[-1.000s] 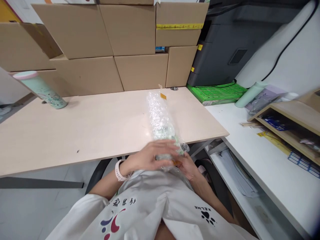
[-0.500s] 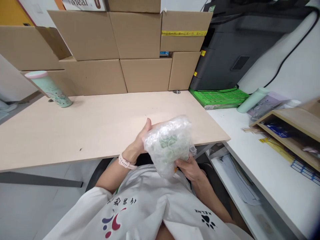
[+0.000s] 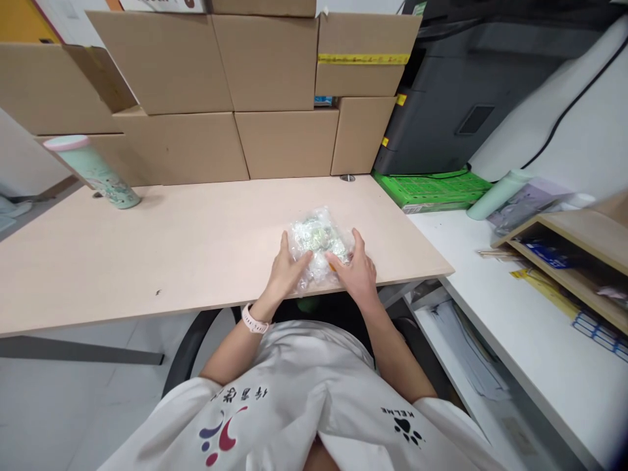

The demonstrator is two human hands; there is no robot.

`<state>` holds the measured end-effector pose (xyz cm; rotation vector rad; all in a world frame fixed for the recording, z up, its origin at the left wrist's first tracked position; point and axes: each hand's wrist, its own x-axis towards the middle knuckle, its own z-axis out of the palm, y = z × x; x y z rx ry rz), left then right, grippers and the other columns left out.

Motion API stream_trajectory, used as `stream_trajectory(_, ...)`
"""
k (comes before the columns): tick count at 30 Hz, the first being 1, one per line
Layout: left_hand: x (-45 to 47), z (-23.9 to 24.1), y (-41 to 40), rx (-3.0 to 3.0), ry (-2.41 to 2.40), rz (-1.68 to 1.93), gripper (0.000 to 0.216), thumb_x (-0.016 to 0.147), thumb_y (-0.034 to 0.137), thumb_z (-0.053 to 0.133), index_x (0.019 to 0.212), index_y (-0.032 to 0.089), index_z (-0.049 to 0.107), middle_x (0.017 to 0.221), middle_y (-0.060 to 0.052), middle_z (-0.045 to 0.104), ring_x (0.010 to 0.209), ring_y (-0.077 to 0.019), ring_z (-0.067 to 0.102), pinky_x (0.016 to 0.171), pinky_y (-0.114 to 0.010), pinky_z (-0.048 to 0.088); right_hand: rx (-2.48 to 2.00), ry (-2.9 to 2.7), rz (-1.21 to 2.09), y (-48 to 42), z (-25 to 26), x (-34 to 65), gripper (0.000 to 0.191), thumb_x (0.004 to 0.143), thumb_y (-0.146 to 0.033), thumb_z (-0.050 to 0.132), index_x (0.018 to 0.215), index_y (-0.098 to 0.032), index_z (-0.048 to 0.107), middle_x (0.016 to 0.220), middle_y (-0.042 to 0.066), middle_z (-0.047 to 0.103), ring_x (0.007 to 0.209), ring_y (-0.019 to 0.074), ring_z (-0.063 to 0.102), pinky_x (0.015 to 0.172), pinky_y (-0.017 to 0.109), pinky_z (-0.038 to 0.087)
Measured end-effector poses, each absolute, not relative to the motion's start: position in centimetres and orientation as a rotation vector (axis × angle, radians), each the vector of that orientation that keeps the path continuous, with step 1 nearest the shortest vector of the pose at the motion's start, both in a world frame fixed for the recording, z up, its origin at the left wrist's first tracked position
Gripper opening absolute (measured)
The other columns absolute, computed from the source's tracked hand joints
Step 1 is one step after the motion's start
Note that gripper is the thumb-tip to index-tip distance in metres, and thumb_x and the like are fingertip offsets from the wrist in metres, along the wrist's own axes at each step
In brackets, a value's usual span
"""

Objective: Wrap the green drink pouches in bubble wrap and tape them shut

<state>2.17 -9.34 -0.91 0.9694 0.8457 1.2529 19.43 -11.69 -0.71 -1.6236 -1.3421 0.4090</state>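
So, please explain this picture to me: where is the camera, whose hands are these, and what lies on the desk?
No machine here: a person wears the camera on the head, so you look down at that person's own hands. The left hand, with a wristwatch, and the right hand lie open against the two sides of a bubble-wrap bundle with something green inside. It rests on the beige desk, near its front edge. Farther back stand a mint tumbler and stacked cardboard boxes; a green crate sits to the right.

Bundle (image 3: pixel 318 243) between left hand (image 3: pixel 285 271), right hand (image 3: pixel 359 275)
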Motion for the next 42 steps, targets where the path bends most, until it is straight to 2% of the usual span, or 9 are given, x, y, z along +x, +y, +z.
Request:
stream_trajectory(4,1.0,-1.5,-7.5,1.161,0.875,1.372,0.061,0.066,0.02,0.087,0.122,0.023,0.065,0.104,-0.012,0.076,0.153,-0.0324,0.024,0.127,-0.049,0.014,-1.551,-1.688,0.092,-11.6,-0.8,19.7,0.058,0.09,-0.051,0.061,0.143,-0.029,0.052,0.154,0.014,0.042,0.14,0.0426,0.039,0.109,0.064,0.036)
stream_trajectory(9,0.4,-0.7,-8.5,1.155,0.936,1.474,0.052,0.063,0.013,0.087,0.111,0.027,0.071,0.115,-0.011,0.073,0.156,-0.0305,0.011,0.128,-0.053,0.008,-1.4,-1.863,0.24,-11.2,-1.6,20.0,0.046,0.097,-0.052,0.049,0.141,-0.04,0.054,0.159,-0.001,0.038,0.15,0.0405,0.024,0.116,0.074,0.019)
stream_trajectory(14,-1.7,1.4,-11.7,1.11,0.994,1.591,0.051,0.071,0.015,0.081,0.114,0.038,0.07,0.128,-0.002,0.067,0.157,-0.027,0.01,0.13,-0.05,0.002,-1.42,-1.638,0.14,-13.0,-0.5,21.3,0.046,0.099,-0.056,0.039,0.139,-0.04,0.054,0.154,-0.001,0.046,0.146,0.0337,0.035,0.114,0.071,0.028)
stream_trajectory(19,-2.1,2.0,-14.2,1.18,1.047,1.528,0.025,0.077,0.03,0.077,0.1,0.038,0.074,0.127,-0.004,0.065,0.155,-0.0322,0.015,0.129,-0.055,-0.003,-1.476,-1.432,0.129,-14.8,-0.3,22.1,0.038,0.101,-0.049,0.034,0.119,-0.035,0.064,0.12,0.006,0.068,0.118,0.0297,0.058,0.104,0.059,0.046)
stream_trajectory(22,-0.3,1.7,-14.3,1.357,1.05,1.451,0.025,0.076,0.031,0.079,0.099,0.037,0.074,0.13,-0.006,0.063,0.151,-0.0355,0.023,0.128,-0.059,0.004,-1.552,-1.401,0.171,-14.4,-1.3,22.3,0.036,0.099,-0.048,0.038,0.109,-0.028,0.067,0.111,0.01,0.069,0.107,0.0314,0.061,0.097,0.057,0.049)
stream_trajectory(26,2.6,1.4,-13.0,1.564,1.002,1.374,0.05,0.068,0.031,0.085,0.116,0.034,0.07,0.146,-0.006,0.054,0.151,-0.0363,0.025,0.127,-0.06,0.009,-1.543,-1.424,0.405,-12.4,-2.3,21.9,0.035,0.094,-0.053,0.048,0.111,-0.028,0.065,0.107,0.009,0.072,0.094,0.0308,0.066,0.09,0.058,0.053)
stream_trajectory(32,2.2,0.8,-11.9,1.308,0.907,1.388,0.083,0.071,0.038,0.086,0.143,0.039,0.046,0.152,-0.002,0.048,0.15,-0.0356,0.031,0.121,-0.064,0.021,-1.19,-1.354,0.699,-10.6,1.1,18.4,0.026,0.091,-0.052,0.056,0.109,-0.034,0.06,0.115,0.005,0.069,0.105,0.0269,0.066,0.093,0.052,0.057)
stream_trajectory(36,-0.4,0.2,-12.0,1.087,0.914,1.433,0.083,0.084,0.046,0.073,0.153,0.044,0.027,0.134,-0.002,0.061,0.135,-0.0322,0.053,0.112,-0.061,0.038,-1.07,-1.551,0.666,-11.1,4.7,15.1,0.018,0.096,-0.045,0.048,0.103,-0.037,0.063,0.113,0.001,0.068,0.109,0.0243,0.065,0.094,0.048,0.057)
stream_trajectory(42,-3.9,0.2,-11.9,1.153,1.155,1.318,0.092,0.088,0.053,0.066,0.159,0.033,0.011,0.089,0.0,0.07,0.085,-0.0269,0.071,0.083,-0.047,0.056,-1.013,-1.836,0.579,-10.6,5.2,11.9,0.019,0.09,-0.02,0.051,0.091,-0.034,0.064,0.099,0.004,0.069,0.092,0.025,0.066,0.087,0.047,0.055)
